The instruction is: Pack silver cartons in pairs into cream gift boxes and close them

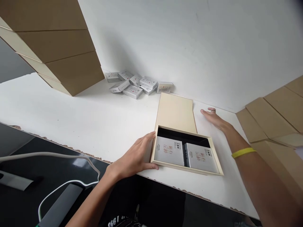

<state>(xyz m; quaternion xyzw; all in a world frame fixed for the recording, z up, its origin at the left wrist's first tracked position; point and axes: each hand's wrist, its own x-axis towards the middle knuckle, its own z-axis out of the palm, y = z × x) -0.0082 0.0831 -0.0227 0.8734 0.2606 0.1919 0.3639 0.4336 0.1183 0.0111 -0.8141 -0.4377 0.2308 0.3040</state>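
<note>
A cream gift box (187,171) with a black lining lies near the table's front edge. Two silver-grey cartons with printed characters rest inside it, the left carton (176,149) and the right carton (201,159). Its cream lid (176,110) is folded back toward the wall. My left hand (134,156) grips the box's left end, thumb at the front corner and fingers along the side. Beyond the lid's right edge, my right hand (211,118) hovers with thumb and fingers apart, holding nothing. A yellow band (243,152) is on that wrist.
Several small silver boxes (132,90) lie in a loose heap by the white wall (170,41). Brown boxes (71,60) are stacked high at the left, and more brown boxes (272,113) stand at the right. A white cable (59,155) hangs below the table's chipped front edge.
</note>
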